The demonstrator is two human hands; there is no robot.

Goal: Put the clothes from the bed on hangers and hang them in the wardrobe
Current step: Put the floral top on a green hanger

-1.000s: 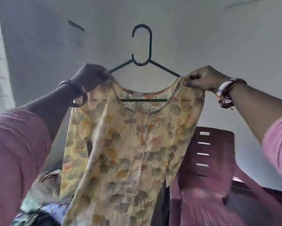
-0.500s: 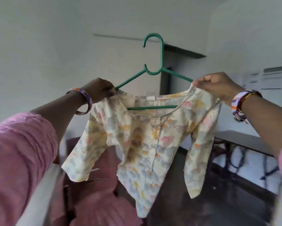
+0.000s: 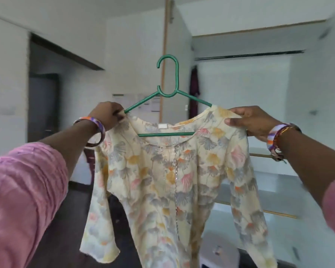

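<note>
Both arms reach up and forward, in pink sleeves pushed back from the wrists. The left hand (image 3: 106,115) is curled in a tight grip, knuckles up. The right hand (image 3: 250,120) pinches with its thumb underneath and fingers on top. A striped bangle sits on each wrist.

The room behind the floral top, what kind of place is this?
Probably a bedroom or dressing area at home: a floral top on a green hanger, a dark garment hanging on the white wall, and a dark doorway at left.
</note>
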